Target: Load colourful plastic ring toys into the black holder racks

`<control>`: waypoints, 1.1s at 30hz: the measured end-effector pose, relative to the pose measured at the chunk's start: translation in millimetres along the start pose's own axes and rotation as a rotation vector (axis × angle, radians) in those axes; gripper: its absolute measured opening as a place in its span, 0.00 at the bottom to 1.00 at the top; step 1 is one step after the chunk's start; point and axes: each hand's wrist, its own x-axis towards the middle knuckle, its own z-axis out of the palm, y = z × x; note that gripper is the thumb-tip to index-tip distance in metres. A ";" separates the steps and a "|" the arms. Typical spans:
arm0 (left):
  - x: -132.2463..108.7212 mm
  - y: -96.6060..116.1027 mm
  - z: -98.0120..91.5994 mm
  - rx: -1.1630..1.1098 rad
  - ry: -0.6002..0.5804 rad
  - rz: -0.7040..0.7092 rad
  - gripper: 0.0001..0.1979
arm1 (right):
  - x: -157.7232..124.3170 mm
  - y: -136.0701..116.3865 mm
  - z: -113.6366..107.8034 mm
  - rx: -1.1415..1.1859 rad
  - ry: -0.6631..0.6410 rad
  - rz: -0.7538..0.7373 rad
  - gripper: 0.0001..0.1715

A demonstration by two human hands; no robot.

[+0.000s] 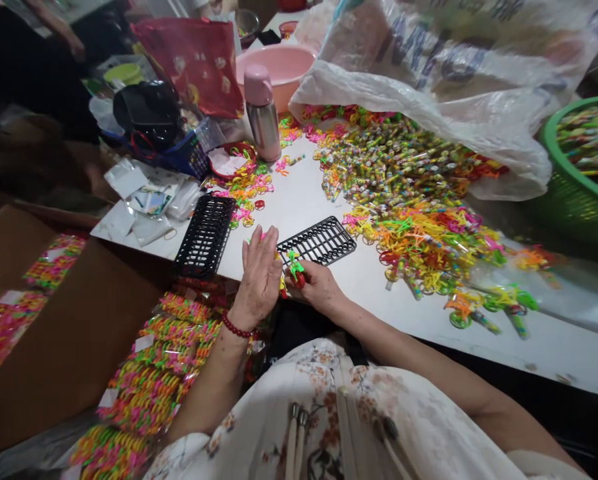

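Note:
My right hand (319, 288) is closed around small colourful plastic toys (295, 268), green and red ones showing at the fingertips. Close beside it, my left hand (259, 280) is raised with the fingers stretched out and held side by side; a red bead bracelet is on its wrist. Bits of pink and green show behind the left fingers, and I cannot tell whether they touch them. Just beyond both hands a black slotted plastic rack (323, 241) lies on the white table (299, 187). More black racks (205, 233) are stacked at the table edge, left of my left hand.
A large heap of colourful toys (403, 173) spills from a white sack (443, 73). Further right stands a green basket (553, 143). A steel flask (263, 120) and pink basin (279, 67) are at the back. Packed bags (143, 393) and a cardboard box (93, 347) are lower left.

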 end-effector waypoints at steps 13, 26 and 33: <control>-0.9 -3.9 -1.4 0.006 -0.002 0.033 0.29 | 9.3 -3.3 -13.8 -0.336 -0.254 -0.185 0.06; -4.6 -5.8 6.9 0.145 0.017 0.245 0.18 | -14.6 -8.9 -47.5 -0.573 -0.137 -0.248 0.08; -3.7 -2.9 0.0 0.124 0.019 0.250 0.20 | -79.6 -8.9 -163.6 -1.069 0.410 0.057 0.09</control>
